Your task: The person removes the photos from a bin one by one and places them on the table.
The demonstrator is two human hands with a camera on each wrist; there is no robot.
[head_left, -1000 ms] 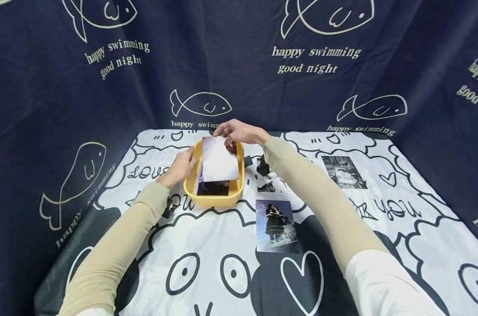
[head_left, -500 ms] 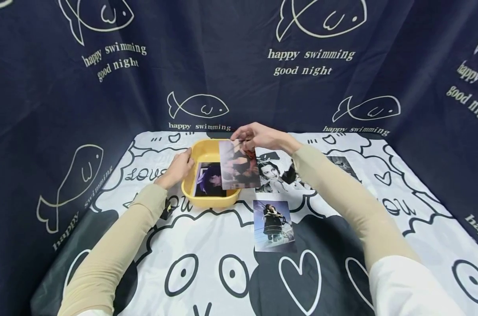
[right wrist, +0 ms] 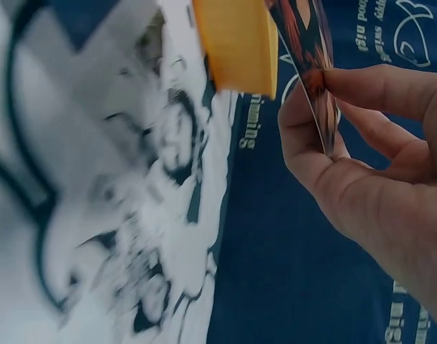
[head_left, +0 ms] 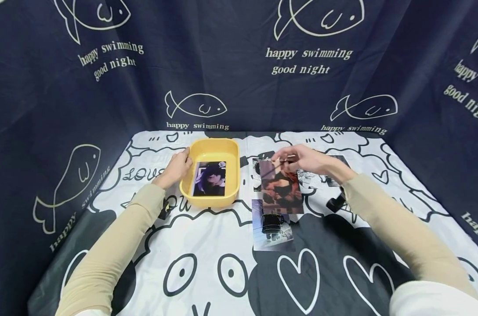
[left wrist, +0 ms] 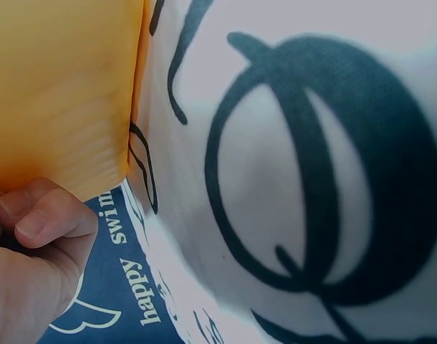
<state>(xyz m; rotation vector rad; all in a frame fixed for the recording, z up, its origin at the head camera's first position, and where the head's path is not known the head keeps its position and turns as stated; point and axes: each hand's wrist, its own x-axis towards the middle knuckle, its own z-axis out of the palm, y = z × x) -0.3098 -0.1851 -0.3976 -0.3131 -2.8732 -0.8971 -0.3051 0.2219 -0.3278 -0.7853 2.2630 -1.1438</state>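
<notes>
My left hand (head_left: 177, 166) grips the left rim of a yellow plastic basin (head_left: 235, 175). In the left wrist view its curled fingers (left wrist: 57, 215) sit at the basin's edge. One purple-toned photo (head_left: 210, 180) lies face up inside the basin. To the right, my right hand (head_left: 306, 159) pinches the top edge of a reddish photo print (head_left: 281, 193) between thumb and fingers. That print hangs over the cloth and overlaps two photos below it in the head view. One is a blue photo of a couple (head_left: 272, 239); the other is a black-and-white photo (head_left: 256, 173), mostly hidden.
Another black-and-white photo (head_left: 339, 161) lies farther right, partly covered by the right hand and wrist. The table wears a white and black cartoon cloth (head_left: 207, 245). A dark blue curtain (head_left: 247, 66) with fish prints stands behind and at the sides.
My right hand has lifted the reddish print out of the basin and carried it right, over the laid-out photos, turning its picture side into view. My left hand stays on the rim.
</notes>
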